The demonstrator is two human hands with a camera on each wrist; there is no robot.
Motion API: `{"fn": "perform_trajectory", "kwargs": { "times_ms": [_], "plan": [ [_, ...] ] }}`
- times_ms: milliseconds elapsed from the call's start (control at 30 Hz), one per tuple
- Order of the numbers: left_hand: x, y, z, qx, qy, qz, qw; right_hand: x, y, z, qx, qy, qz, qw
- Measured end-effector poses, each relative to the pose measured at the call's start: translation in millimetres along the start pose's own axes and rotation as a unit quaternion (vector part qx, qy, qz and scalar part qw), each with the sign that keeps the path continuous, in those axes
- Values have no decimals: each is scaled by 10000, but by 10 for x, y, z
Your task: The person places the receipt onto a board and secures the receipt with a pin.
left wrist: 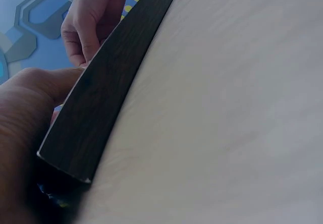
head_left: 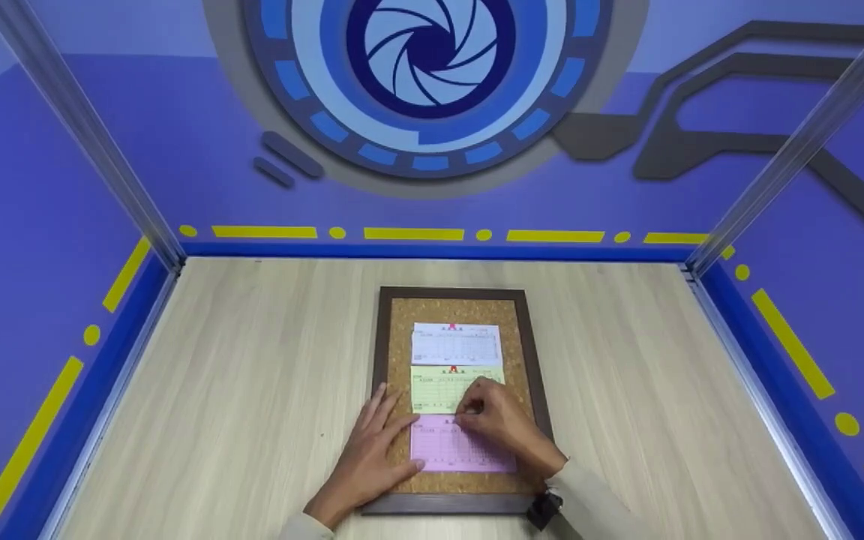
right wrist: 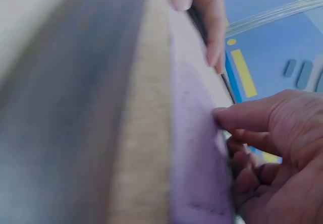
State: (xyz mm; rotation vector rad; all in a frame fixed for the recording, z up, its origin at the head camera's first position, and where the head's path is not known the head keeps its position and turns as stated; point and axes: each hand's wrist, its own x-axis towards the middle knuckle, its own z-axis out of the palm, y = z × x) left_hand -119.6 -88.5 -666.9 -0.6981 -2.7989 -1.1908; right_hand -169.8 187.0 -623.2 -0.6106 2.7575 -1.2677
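A pink printed slip (head_left: 462, 450) lies on a cork board (head_left: 402, 315) below a yellow slip (head_left: 432, 390) and a white slip (head_left: 456, 346). Small red fasteners mark the top middle of the white and yellow slips. My left hand (head_left: 372, 454) rests with spread fingers on the board's left side, index finger and thumb touching the pink slip's left corners. At the pink slip's top edge, my right hand (head_left: 503, 424) has curled fingers, thumb and fingertips pinched together; what they pinch is hidden. In the right wrist view, that hand (right wrist: 287, 148) touches the pink slip (right wrist: 197, 148).
The board's dark brown frame (head_left: 381, 352) lies on a pale wood-grain table (head_left: 252, 390). Blue panels with yellow marks (head_left: 413, 234) enclose the table at the back and sides, with metal posts (head_left: 102, 142) at the corners.
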Motion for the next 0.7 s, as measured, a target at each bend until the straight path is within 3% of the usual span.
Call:
{"fn": "perform_trajectory", "kwargs": {
  "times_ms": [467, 700],
  "plan": [
    [2, 27, 34, -222, -28, -191, 9996, -19, 31, -34, -148, -75, 55, 9998],
    [39, 43, -20, -477, -11, -123, 9988, -40, 110, -60, -276, 81, -388, 9988]
  ]
}}
